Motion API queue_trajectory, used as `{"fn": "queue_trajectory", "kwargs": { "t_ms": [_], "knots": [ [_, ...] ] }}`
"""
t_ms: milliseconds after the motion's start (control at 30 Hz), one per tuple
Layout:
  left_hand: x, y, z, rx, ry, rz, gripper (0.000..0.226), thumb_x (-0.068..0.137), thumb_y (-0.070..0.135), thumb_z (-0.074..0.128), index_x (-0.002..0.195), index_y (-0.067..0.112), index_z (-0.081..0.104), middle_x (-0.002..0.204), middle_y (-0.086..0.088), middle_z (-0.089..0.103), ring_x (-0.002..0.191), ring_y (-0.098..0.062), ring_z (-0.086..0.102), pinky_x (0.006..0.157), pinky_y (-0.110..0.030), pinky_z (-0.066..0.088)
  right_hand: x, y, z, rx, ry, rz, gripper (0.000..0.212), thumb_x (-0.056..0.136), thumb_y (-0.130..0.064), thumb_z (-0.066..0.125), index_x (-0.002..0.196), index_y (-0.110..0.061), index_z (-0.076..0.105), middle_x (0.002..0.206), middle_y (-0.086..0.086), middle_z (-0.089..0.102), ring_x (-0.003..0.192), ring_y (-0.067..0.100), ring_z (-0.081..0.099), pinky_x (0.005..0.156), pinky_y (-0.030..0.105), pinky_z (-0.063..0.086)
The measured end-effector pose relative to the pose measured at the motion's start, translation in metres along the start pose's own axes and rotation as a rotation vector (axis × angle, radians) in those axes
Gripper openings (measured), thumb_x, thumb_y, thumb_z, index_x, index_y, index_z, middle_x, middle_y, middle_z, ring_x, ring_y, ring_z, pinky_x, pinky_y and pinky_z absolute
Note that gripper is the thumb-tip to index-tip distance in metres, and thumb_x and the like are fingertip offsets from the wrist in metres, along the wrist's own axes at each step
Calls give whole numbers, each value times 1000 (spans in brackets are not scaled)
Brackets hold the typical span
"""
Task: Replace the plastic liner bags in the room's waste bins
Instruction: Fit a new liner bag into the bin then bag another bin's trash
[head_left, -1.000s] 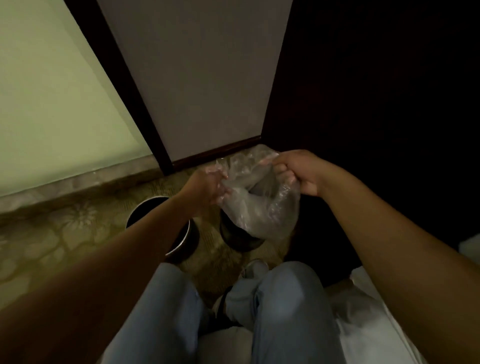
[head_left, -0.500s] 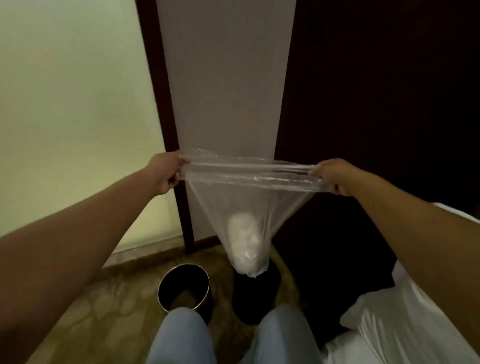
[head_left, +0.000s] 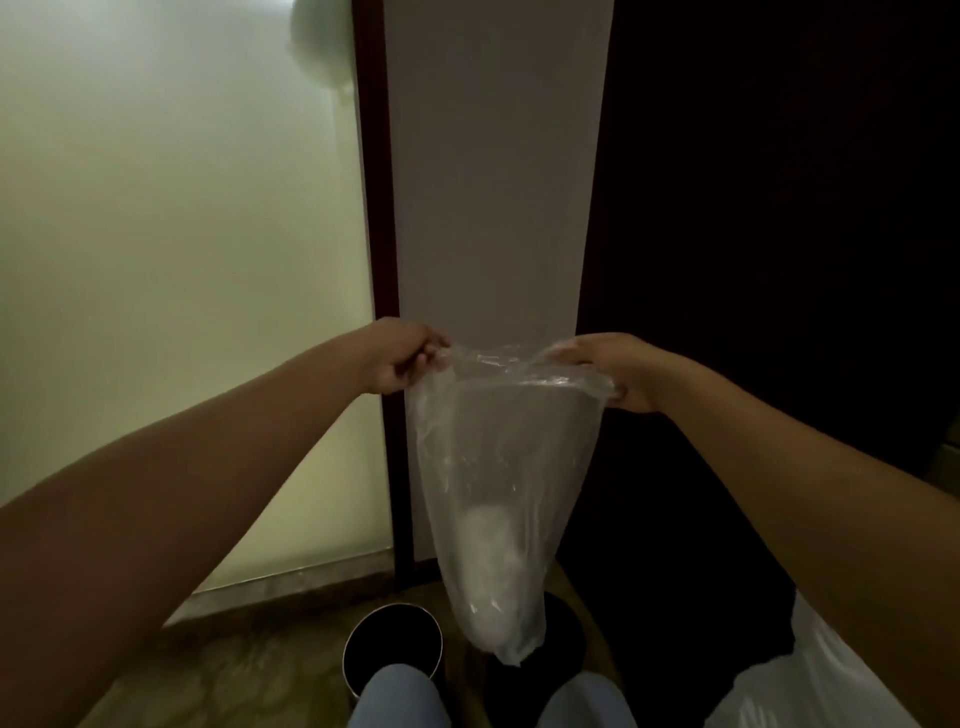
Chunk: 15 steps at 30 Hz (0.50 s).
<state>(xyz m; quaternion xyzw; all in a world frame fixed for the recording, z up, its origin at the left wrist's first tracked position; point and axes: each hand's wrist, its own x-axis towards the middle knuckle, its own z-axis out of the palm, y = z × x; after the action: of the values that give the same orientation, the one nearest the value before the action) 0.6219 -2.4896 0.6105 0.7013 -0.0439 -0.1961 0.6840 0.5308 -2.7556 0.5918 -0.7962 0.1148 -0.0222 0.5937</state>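
A clear plastic liner bag (head_left: 498, 467) hangs in the air in front of me, with white crumpled waste sagging in its bottom. My left hand (head_left: 402, 356) pinches the left side of the bag's mouth. My right hand (head_left: 613, 371) grips the right side of the mouth. Below, on the floor, stands a round bin with a shiny metal rim (head_left: 393, 642), dark inside. A second dark bin (head_left: 561, 639) sits to its right, partly hidden behind the hanging bag.
A frosted glass panel (head_left: 182, 260) fills the left, a dark frame (head_left: 376, 208) and a grey wall (head_left: 493, 182) stand ahead, dark wood (head_left: 779, 208) on the right. Patterned carpet (head_left: 234, 675) covers the floor. A white bag (head_left: 810, 686) lies at lower right. My knees (head_left: 400, 696) show at the bottom.
Both hands rose with the bag from just above the bins to chest height. The mouth was stretched wide half a second ago; now the hands are closer together and the bag hangs longer.
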Motion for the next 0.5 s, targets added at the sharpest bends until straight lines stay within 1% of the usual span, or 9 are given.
{"fn": "queue_trajectory", "kwargs": {
  "t_ms": [100,200,267,300,333,367,400,467,500],
  "knots": [
    [-17,11,32,114,-108,65,19,97,6,49,88,15,63,47,4,46,47,-6,52,37,-12,39,-5,-24,32,-193,-154,-142,28,90,-35,70,117,-28,74,124,-2,69,112,15,63,103,39,51],
    [-30,16,49,141,-185,120,14,94,8,56,88,13,68,52,2,50,46,-8,53,44,-20,46,-12,-41,57,-464,-314,-277,40,94,-36,67,129,-18,63,122,2,66,104,13,64,93,29,51],
    [-33,17,51,167,-217,180,14,95,12,56,92,13,69,54,2,53,52,-11,52,48,-22,46,-14,-42,64,-561,-346,-326,29,94,-38,66,107,-12,66,96,3,67,84,15,64,80,27,51],
    [-35,17,49,178,-226,229,15,96,13,55,97,13,70,58,1,55,57,-13,54,53,-23,47,-18,-43,66,-575,-335,-321,27,95,-38,64,93,-12,64,78,3,61,67,15,57,68,27,48],
    [-35,16,44,160,-232,290,17,96,13,55,103,13,71,64,-1,60,63,-14,56,62,-26,49,-20,-44,66,-588,-311,-312,29,97,-42,61,87,-15,62,69,1,54,60,14,48,61,26,43],
    [-35,13,36,106,-234,348,21,96,12,56,111,14,70,72,-1,66,71,-15,60,73,-29,49,-21,-45,64,-634,-272,-306,32,99,-47,55,87,-18,62,71,-1,53,62,13,48,63,26,43],
    [-35,8,28,25,-239,370,27,95,13,59,119,17,68,82,-2,70,78,-15,61,81,-30,47,-22,-48,62,-688,-229,-311,34,100,-52,49,94,-22,64,81,-3,58,71,12,54,73,27,47],
    [-37,-12,10,-148,-285,328,49,89,16,67,136,24,57,89,-2,71,78,-12,56,85,-32,42,-28,-54,58,-710,-182,-337,40,101,-56,41,105,-24,65,98,-6,63,88,9,60,92,30,46],
    [-40,-23,3,-150,-343,292,61,85,20,71,141,28,51,90,-2,69,78,-12,58,86,-32,42,-32,-59,59,-673,-179,-337,42,101,-57,40,106,-24,66,101,-6,65,90,8,61,92,29,46]
  ]
}}
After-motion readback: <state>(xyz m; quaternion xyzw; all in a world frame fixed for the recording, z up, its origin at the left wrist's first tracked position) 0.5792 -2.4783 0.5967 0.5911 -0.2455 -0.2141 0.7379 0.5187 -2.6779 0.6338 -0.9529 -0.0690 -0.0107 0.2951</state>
